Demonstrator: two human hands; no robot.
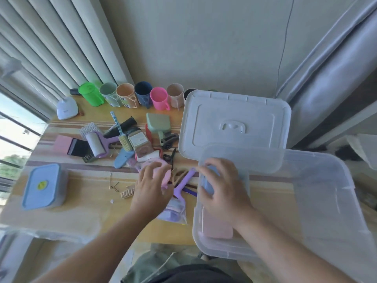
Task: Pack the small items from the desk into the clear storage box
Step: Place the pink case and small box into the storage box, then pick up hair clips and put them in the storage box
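Observation:
The clear storage box (318,227) stands at the desk's right front, its lid (234,123) lying behind it. A pink flat case (217,226) lies inside at the box's near left corner. My right hand (222,186) is inside the box's left end, closed around a light blue item (209,183). My left hand (152,183) rests on the desk pile, gripping a round pink item (163,176). Beside it lie a purple handled tool (183,183), a beige hair claw (127,193) and a bagged purple item (173,211).
A row of coloured cups (142,97) lines the back edge. A lint roller (97,144), brush (123,137), jar (139,140) and green mirror (160,124) crowd the middle. A blue lidded container (42,185) sits front left, a white lamp base (66,108) back left.

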